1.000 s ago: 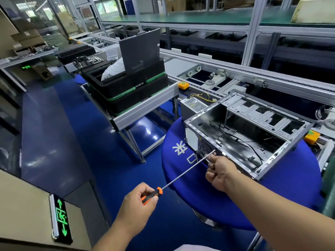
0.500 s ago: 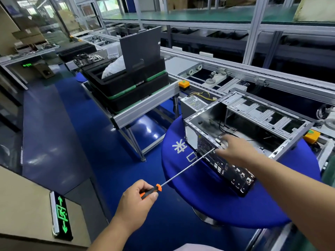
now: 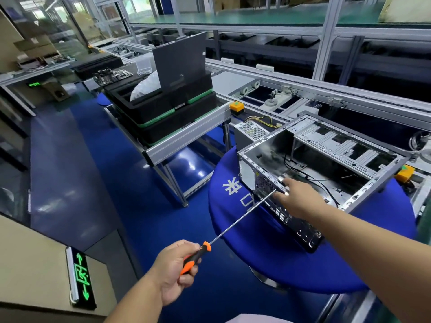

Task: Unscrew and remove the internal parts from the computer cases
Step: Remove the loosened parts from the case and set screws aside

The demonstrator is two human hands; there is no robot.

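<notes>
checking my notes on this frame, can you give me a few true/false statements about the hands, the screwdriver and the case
1. The left hand grips the screwdriver by its orange and black handle. True.
2. The computer case lies closed with its side panel on. False: its side is open and the inside shows.
3. The right hand rests on the case's near top edge. True.
4. The case sits on bare floor. False: it sits on a round blue table.
5. The screwdriver tip points away from the case. False: it reaches the case's rear panel beside the right hand.
</notes>
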